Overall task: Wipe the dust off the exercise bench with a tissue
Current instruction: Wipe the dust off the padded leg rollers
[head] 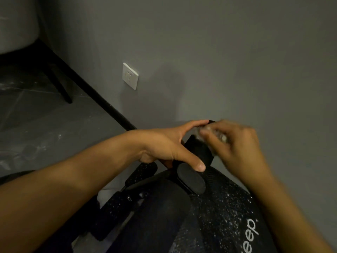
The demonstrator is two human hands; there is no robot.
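A black exercise bench (224, 207) fills the lower middle and right, its padded surface speckled with pale dust and carrying white lettering. At its far end a black foam roller (197, 148) points up towards the wall. My left hand (169, 145) grips this roller, fingers over its top and thumb down by a flat black end cap (191, 179). My right hand (237, 145) is blurred and holds a crumpled greyish tissue (209, 133) against the roller's upper right side. Most of the tissue is hidden by my fingers.
A grey wall stands close behind the bench, with a white socket (130, 76) low on it and a black skirting strip (102, 99) along the dusty grey floor. A chair's black leg (62, 88) is at far left. More dusty foam rollers (142, 172) sit below my left hand.
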